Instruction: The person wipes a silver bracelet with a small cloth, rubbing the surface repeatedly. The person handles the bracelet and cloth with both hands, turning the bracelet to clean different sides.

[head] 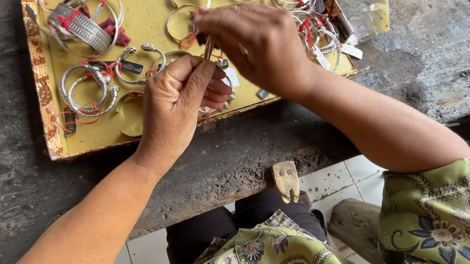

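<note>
My left hand is closed around a silver bracelet, of which a small beaded part shows below the fingers. A thin metal tool stands up between my left thumb and my right hand, whose fingertips pinch its upper end. Both hands hover over a shallow yellow cardboard tray with a patterned rim. Several silver bangles lie in it: twisted ones at the left, a wide engraved cuff at the top left, and thin ones with red strings at the right.
The tray rests on a worn dark wooden bench. A small wooden peg juts from the bench's near edge. A clear plastic bag lies right of the tray. White floor tiles and a log show below.
</note>
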